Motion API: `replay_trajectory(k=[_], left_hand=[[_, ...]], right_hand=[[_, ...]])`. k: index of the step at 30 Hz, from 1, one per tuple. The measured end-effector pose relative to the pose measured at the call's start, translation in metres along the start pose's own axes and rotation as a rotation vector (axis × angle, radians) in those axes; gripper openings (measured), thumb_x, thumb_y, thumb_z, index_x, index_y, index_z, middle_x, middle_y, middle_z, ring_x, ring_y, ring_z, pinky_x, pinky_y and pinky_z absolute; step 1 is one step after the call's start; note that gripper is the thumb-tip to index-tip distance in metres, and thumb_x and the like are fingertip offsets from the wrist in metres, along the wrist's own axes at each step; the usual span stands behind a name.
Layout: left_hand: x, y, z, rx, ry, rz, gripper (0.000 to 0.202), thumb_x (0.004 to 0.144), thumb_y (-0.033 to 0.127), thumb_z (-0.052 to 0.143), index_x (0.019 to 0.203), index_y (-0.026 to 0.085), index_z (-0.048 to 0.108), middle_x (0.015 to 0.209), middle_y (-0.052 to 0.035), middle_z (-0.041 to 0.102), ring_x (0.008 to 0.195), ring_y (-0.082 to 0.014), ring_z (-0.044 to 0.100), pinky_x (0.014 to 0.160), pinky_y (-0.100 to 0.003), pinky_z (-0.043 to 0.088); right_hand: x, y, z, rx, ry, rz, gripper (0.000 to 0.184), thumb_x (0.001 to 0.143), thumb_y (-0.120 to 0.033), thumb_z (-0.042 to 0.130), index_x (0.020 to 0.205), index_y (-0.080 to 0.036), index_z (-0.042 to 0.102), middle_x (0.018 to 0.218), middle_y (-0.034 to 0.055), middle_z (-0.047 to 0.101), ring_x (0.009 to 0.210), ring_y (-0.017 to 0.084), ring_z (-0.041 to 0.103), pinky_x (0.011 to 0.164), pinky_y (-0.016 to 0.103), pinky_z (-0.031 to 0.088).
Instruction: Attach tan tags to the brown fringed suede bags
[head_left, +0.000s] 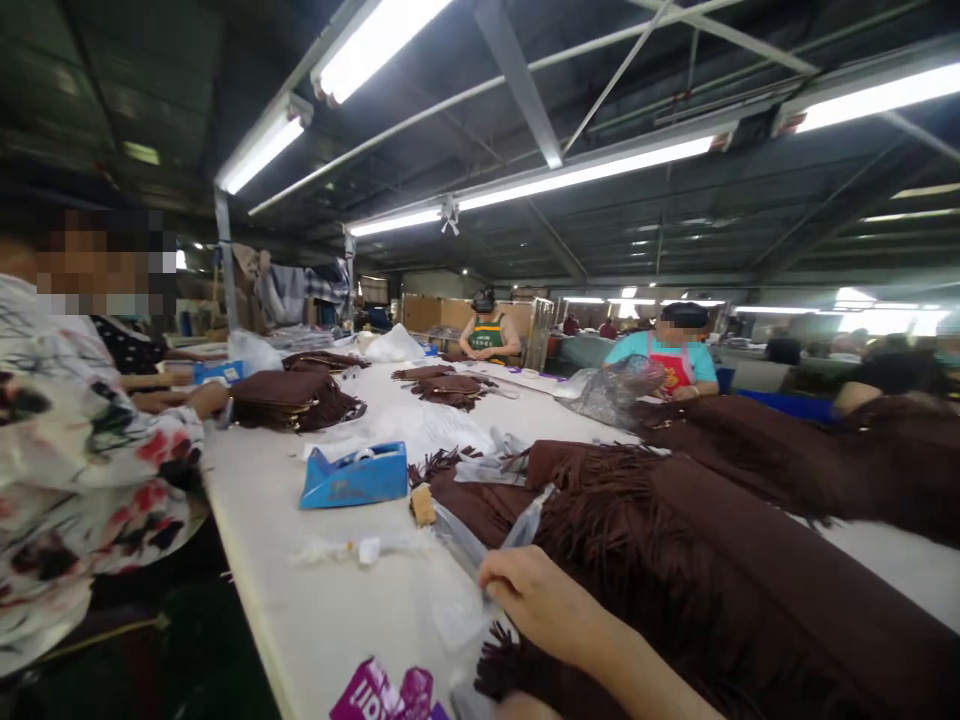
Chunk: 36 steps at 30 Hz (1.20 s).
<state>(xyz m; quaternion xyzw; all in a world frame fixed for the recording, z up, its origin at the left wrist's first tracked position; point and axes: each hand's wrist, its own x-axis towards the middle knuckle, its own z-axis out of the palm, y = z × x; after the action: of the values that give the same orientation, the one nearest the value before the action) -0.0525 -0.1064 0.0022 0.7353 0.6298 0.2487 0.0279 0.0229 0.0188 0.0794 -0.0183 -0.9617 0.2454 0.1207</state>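
My right hand [551, 605] reaches in from the lower right, its fingers curled and pinching the edge of a clear plastic bag [461, 535]. Only a blurred bit of my left hand [527, 708] shows at the bottom edge, its fingers hidden. Beside and beyond my right hand, a large pile of dark brown fringed fabric [720, 560] covers the right of the white table [300, 590]. A brown fringe [506, 660] lies just below my right wrist. Purple printed packaging [382, 692] is at the front, left of my hands.
A blue tape dispenser [356, 477] stands on the table, with a small tan block [422, 505] to its right. Farther back are brown fringed pieces with gold zips [292, 400] and crumpled plastic [615, 395]. A co-worker in a floral top [82, 460] is at left; others work across the table.
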Motion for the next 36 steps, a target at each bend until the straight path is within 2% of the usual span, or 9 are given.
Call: replay_trajectory(k=[4,7,9,12,18,24,28,32,36], left_hand=[[-0.027,-0.065,-0.045,0.337,0.204,-0.488,0.04,0.092,0.001,0.037,0.116,0.021,0.062,0.117,-0.0099,0.065,0.113,-0.0236,0.059,0.1,-0.046,0.047],[-0.041,-0.111,-0.06,0.489,0.248,-0.674,0.035,0.082,0.0,0.043,0.105,0.016,0.063,0.118,-0.0149,0.065,0.121,-0.0304,0.054,0.103,-0.054,0.04],[-0.044,-0.127,-0.059,0.505,0.254,-0.677,0.027,0.085,0.003,0.041,0.093,0.016,0.062,0.105,-0.0132,0.068,0.109,-0.0287,0.06,0.095,-0.048,0.044],[-0.043,-0.133,-0.05,0.539,0.305,-0.65,0.027,0.091,0.007,0.034,0.086,0.018,0.059,0.086,-0.0084,0.066,0.085,-0.0247,0.061,0.08,-0.038,0.046],[-0.044,-0.133,-0.04,0.573,0.443,-0.503,0.025,0.092,0.008,0.036,0.081,0.02,0.056,0.078,-0.0045,0.062,0.074,-0.0212,0.058,0.07,-0.031,0.043],[-0.046,-0.139,-0.032,0.594,0.571,-0.348,0.027,0.094,0.006,0.035,0.081,0.02,0.056,0.075,-0.003,0.06,0.071,-0.0192,0.056,0.067,-0.029,0.042],[-0.044,-0.14,-0.031,0.613,0.631,-0.21,0.032,0.1,0.015,0.03,0.083,0.021,0.056,0.076,-0.003,0.061,0.07,-0.0195,0.056,0.066,-0.029,0.044],[-0.045,-0.138,-0.033,0.626,0.643,-0.122,0.037,0.103,0.02,0.025,0.087,0.021,0.058,0.078,-0.0039,0.063,0.071,-0.0197,0.057,0.068,-0.029,0.047],[-0.046,-0.14,-0.033,0.646,0.533,-0.217,0.033,0.099,0.015,0.029,0.09,0.022,0.061,0.084,-0.0054,0.066,0.077,-0.021,0.06,0.073,-0.031,0.048]], right_hand=[[0.016,0.015,0.008,0.098,0.032,0.046,0.023,0.079,-0.008,0.049,0.078,-0.017,0.071,0.074,0.0018,0.071,0.073,0.018,0.065,0.069,0.025,0.044],[0.021,0.024,0.021,0.163,0.072,0.107,0.021,0.076,-0.007,0.048,0.071,-0.018,0.065,0.067,-0.0003,0.067,0.067,0.017,0.064,0.065,0.024,0.044],[0.026,0.031,0.03,0.204,0.105,0.157,0.02,0.077,-0.007,0.046,0.071,-0.019,0.061,0.065,-0.0013,0.065,0.066,0.017,0.065,0.064,0.024,0.046],[0.037,0.043,0.043,0.27,0.174,0.244,0.017,0.081,-0.01,0.041,0.079,-0.021,0.055,0.07,-0.0012,0.064,0.065,0.016,0.068,0.059,0.022,0.049],[0.057,0.049,0.047,0.325,0.294,0.324,0.024,0.087,-0.013,0.03,0.084,-0.021,0.052,0.079,0.0024,0.066,0.063,0.017,0.069,0.05,0.023,0.052],[0.06,0.046,0.038,0.179,0.4,0.157,0.025,0.089,-0.022,0.046,0.091,-0.018,0.07,0.096,0.0092,0.07,0.095,0.025,0.065,0.088,0.037,0.05],[0.066,0.045,0.036,0.13,0.417,0.127,0.031,0.093,-0.02,0.046,0.111,-0.017,0.071,0.111,0.0093,0.073,0.105,0.024,0.066,0.095,0.034,0.047],[0.067,0.035,0.036,0.035,0.39,0.058,0.021,0.088,-0.015,0.056,0.081,-0.023,0.074,0.085,0.0011,0.075,0.084,0.02,0.067,0.078,0.028,0.045],[0.061,0.036,0.022,-0.077,0.471,0.058,0.015,0.083,-0.014,0.06,0.07,-0.021,0.065,0.09,0.0044,0.069,0.091,0.024,0.06,0.085,0.035,0.038]])
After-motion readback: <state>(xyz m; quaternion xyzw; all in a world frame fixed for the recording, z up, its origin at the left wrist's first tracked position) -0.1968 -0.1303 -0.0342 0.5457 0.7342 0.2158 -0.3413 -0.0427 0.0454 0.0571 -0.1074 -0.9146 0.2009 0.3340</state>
